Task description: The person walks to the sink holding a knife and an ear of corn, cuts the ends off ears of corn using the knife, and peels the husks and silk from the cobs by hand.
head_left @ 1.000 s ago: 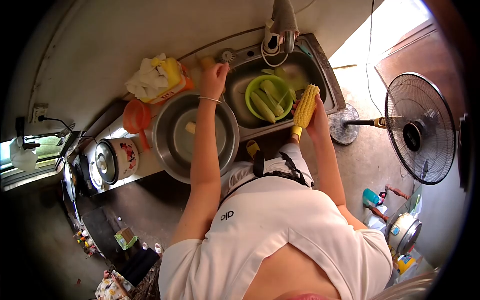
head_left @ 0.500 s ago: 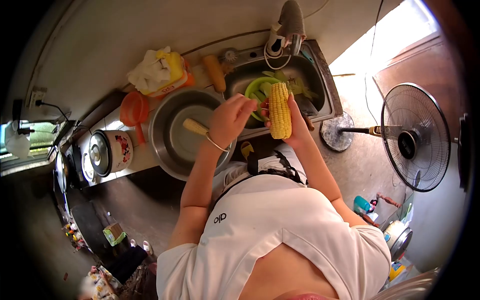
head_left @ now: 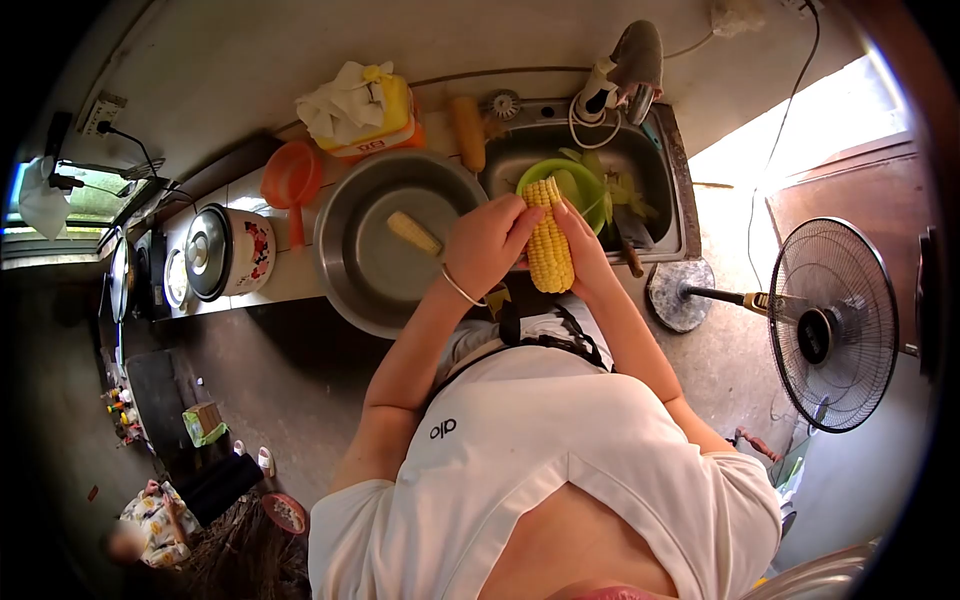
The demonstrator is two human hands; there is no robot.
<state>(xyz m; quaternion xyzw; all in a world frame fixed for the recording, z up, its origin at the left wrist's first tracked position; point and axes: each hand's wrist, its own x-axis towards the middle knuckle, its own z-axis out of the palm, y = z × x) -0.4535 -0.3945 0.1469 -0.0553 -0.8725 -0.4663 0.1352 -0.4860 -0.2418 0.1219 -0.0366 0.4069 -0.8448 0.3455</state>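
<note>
A peeled yellow ear of corn (head_left: 550, 245) is upright in front of me, above the counter's front edge. My right hand (head_left: 588, 256) is wrapped round its right side and holds it. My left hand (head_left: 487, 242), with a bangle at the wrist, is closed against the ear's left side, its thumb on the kernels; the fingertips are partly hidden. Below and left stands a wide metal basin (head_left: 345, 265) with another ear of corn (head_left: 413, 232) lying in it. Behind the held ear, a green bowl (head_left: 533, 175) with pale green husks (head_left: 625, 192) sits in the sink (head_left: 672, 235).
A knife (head_left: 632, 255) lies at the sink's front right. Left of it along the counter are an orange dipper (head_left: 291, 178), a yellow-orange package (head_left: 385, 125) and a flowered pot (head_left: 250, 250). A standing fan (head_left: 830, 330) is at right. Another person (head_left: 160, 525) is at lower left.
My left hand has come from just off the ear to touching it. The held ear is slightly lower and further left, and my view has shifted.
</note>
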